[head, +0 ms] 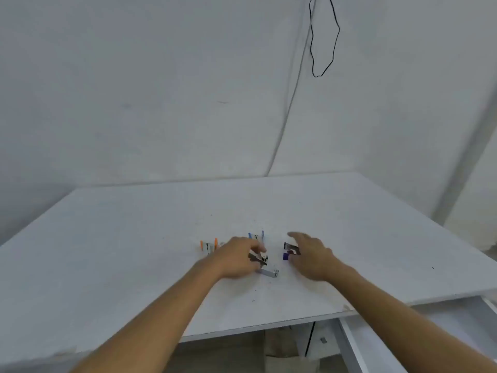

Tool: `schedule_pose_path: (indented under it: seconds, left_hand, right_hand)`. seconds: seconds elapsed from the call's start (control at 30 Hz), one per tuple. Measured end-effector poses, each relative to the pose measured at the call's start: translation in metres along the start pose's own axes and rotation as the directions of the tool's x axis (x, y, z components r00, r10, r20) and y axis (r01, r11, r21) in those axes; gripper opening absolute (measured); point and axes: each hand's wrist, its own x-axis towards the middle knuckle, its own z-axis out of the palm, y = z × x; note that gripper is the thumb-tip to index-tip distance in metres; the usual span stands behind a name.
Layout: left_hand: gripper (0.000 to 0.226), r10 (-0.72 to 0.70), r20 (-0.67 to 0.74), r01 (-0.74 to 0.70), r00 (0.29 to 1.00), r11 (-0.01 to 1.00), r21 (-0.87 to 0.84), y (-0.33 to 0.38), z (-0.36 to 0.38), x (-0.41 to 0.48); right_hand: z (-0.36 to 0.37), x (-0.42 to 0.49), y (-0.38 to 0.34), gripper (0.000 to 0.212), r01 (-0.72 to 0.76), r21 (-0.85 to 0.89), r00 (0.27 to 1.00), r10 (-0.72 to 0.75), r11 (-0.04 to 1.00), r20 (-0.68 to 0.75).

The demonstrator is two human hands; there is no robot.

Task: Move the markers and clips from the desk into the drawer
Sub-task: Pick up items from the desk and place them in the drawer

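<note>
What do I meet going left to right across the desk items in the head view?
orange-capped markers → left hand → blue-capped markers → purple cap → dark clip → right hand. The clips under the left hand overlap it, so I leave them out.

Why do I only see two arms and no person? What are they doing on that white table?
The camera sits on the person's head and looks down, so you see only their arms. There is just this one picture. The left hand is closing its fingers on a dark metal binder clip. The right hand is spread open, reaching over another dark clip and a small purple clip. A silver clip lies nearer. Behind the hands lie orange-capped markers and blue-capped markers on the white desk. The open white drawer waits at the lower right.
</note>
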Motion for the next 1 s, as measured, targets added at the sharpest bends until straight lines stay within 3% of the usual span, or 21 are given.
schedule_pose_path:
  seconds: [0.17,0.27,0.47,0.6,0.7,0.77,0.87,1.0]
  left_hand:
    - [0.050,0.081,-0.058,-0.051,0.995,0.914,0.402,0.000,0.019,-0.004]
    - [0.045,0.158,-0.151,-0.071,0.976,0.882,0.466,0.003,0.022,-0.006]
    - [0.028,0.222,-0.189,-0.088,0.957,0.838,0.539,0.012,0.031,-0.009]
    - [0.026,0.188,-0.225,-0.097,0.956,0.927,0.363,0.035,0.040,-0.008]
    - [0.026,0.007,-0.221,-0.006,0.975,1.000,0.008,0.072,0.053,-0.004]
    - [0.026,-0.075,-0.103,0.053,0.992,0.976,-0.210,0.099,0.063,-0.005]
    - [0.024,0.010,0.045,0.003,0.999,0.959,-0.283,0.137,0.086,-0.009]
    - [0.021,0.107,0.194,-0.061,0.975,0.971,-0.231,0.167,0.120,-0.016]
  right_hand:
    - [0.015,-0.022,0.012,0.044,0.119,-0.113,0.985,-0.132,0.986,-0.107]
    - [0.015,-0.031,0.018,0.035,0.123,-0.152,0.976,-0.147,0.981,-0.163]
    - [-0.003,-0.054,0.036,0.031,0.010,-0.019,0.996,-0.012,1.000,-0.086]
    - [-0.030,-0.085,0.059,0.033,-0.031,0.386,0.999,0.041,0.922,-0.017]
    - [-0.052,-0.116,0.085,0.028,-0.112,0.644,0.993,0.066,0.757,0.096]
    - [-0.063,-0.134,0.106,0.024,-0.184,0.723,0.979,0.057,0.666,0.196]
    - [-0.078,-0.162,0.139,0.024,-0.242,0.617,0.944,0.036,0.749,0.327]
    - [-0.078,-0.180,0.166,0.026,-0.245,0.181,0.919,0.169,0.952,0.355]
